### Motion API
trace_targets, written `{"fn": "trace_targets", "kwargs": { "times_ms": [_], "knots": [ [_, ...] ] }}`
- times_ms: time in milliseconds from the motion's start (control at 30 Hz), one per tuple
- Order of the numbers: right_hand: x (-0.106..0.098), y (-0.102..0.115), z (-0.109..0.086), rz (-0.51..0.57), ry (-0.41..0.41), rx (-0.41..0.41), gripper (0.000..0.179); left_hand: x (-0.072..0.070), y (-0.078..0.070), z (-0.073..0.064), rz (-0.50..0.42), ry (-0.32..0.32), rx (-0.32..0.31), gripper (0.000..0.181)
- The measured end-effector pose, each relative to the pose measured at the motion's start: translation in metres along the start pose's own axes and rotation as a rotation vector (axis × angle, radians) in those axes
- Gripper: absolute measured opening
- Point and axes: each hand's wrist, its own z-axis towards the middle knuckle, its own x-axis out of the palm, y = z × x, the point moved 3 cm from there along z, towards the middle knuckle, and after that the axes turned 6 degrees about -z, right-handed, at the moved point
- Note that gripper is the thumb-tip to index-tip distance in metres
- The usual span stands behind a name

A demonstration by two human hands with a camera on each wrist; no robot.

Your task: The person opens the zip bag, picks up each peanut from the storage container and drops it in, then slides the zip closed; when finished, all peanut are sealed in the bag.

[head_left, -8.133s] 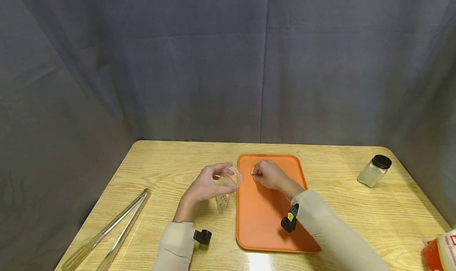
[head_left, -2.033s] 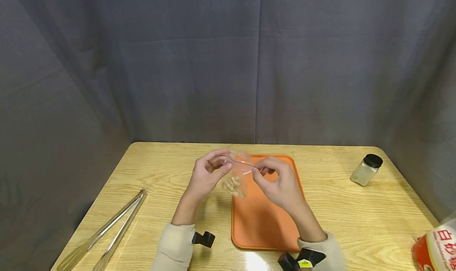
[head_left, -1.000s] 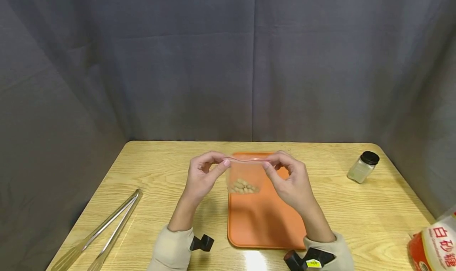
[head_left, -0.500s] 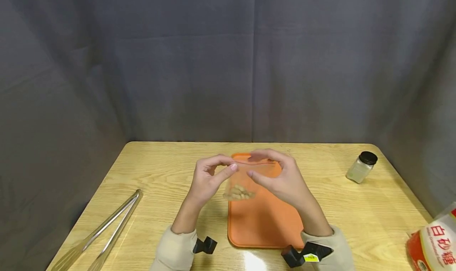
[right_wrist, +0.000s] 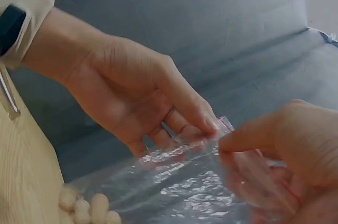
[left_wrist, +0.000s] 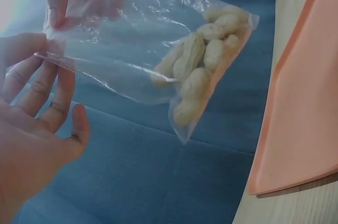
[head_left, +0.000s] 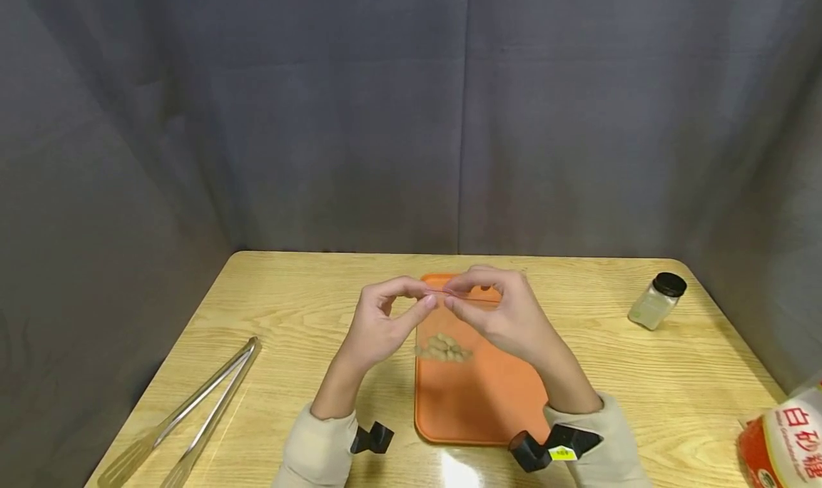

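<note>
A clear zip bag with a red line along its mouth hangs upright between my two hands, over the orange tray. Several unshelled peanuts sit gathered at its bottom. My left hand pinches the mouth between thumb and index finger. Close beside it, my right hand pinches the same edge, thumb toward me. In the right wrist view, the red strip shows running past the right hand's fingers. The tray's bare surface shows below the bag.
Metal tongs lie at the table's left. A small jar with a black lid lies tilted on its side at the right. A red and white sugar bag stands at the front right corner. Grey cloth hangs behind the table.
Eight seconds ago my right hand was at the tray, with the bag's mouth gaping in my left. Since then both hands pinch the mouth, now flat; the right has slid in toward the left.
</note>
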Motion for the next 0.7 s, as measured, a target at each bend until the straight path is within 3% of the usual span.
{"fn": "trace_targets", "kwargs": {
  "times_ms": [200, 467, 700],
  "knots": [
    [0.0016, 0.0008, 0.0017, -0.078, 0.049, -0.035, 0.007, -0.0004, 0.0029, -0.0008, 0.008, -0.007, 0.007, 0.008],
    [0.0042, 0.0017, 0.0024, -0.077, 0.041, -0.059, 0.004, -0.0013, 0.003, -0.0013, 0.019, -0.025, 0.012, 0.009],
    [0.0058, 0.0039, 0.0078, -0.141, 0.051, -0.146, 0.005, 0.0003, 0.0025, -0.0015, 0.052, -0.04, 0.004, 0.009]
  ]
}}
